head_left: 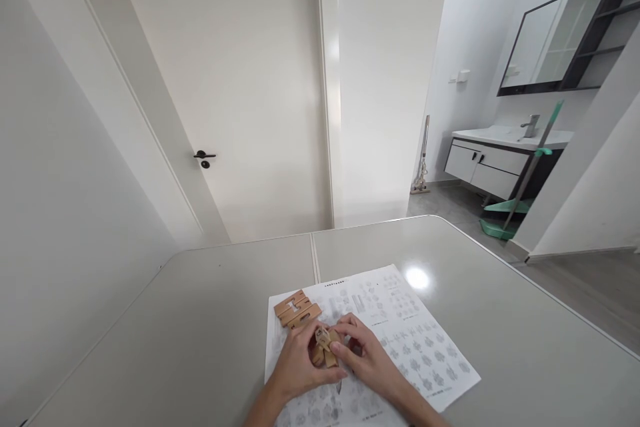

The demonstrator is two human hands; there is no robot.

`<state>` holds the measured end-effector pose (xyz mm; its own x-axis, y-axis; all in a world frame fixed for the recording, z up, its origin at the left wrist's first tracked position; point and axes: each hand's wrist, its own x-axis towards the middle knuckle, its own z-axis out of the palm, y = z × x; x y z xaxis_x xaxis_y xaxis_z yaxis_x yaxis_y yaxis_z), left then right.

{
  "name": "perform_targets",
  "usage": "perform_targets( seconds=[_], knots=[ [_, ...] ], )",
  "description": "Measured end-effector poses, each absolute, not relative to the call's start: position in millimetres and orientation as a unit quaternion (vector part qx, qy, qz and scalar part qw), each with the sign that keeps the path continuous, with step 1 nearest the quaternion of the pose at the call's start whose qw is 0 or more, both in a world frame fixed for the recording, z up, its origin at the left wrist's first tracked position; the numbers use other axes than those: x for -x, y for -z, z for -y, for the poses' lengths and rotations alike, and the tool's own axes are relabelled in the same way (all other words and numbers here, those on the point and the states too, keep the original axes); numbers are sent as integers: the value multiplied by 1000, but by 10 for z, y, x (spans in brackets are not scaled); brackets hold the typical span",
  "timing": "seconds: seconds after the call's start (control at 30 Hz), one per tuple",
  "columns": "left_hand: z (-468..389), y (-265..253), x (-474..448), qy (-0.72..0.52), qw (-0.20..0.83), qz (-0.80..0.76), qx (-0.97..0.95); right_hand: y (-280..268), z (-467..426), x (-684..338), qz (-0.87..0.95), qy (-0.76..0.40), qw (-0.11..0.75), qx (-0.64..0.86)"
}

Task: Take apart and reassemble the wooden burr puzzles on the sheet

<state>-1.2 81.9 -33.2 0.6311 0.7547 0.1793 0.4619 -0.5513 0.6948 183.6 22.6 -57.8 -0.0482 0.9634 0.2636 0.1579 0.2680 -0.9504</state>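
Several small light-brown wooden puzzle pieces are bunched together between my two hands, above a printed sheet. My left hand curls round the bunch from the left, thumb underneath and fingers over the top. From the right, my right hand pinches the same pieces with thumb and fingertips. Part of the bunch is hidden by the fingers. Beyond my left hand, flat notched wooden pieces with dark marks lie on the upper left of the paper sheet, which bears rows of small grey diagrams.
The sheet rests on a grey table with a seam across its top. Behind it stands a white door with a black handle. At the right are a washbasin cabinet, a green dustpan and a mop.
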Motion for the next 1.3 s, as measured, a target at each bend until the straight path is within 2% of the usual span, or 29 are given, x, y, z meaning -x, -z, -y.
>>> perform_targets(
  seconds=[0.4,0.97,1.3],
  knots=[
    [-837,429,11,-276,199,-357,-870,569,-269,-1936,458,-441,604,480],
    [-857,441,28,-263,119,-349,-892,569,-269,-1926,420,-468,602,492],
    [-940,521,60,-290,117,-380,-871,566,-271,-1911,414,-477,598,494]
  ],
)
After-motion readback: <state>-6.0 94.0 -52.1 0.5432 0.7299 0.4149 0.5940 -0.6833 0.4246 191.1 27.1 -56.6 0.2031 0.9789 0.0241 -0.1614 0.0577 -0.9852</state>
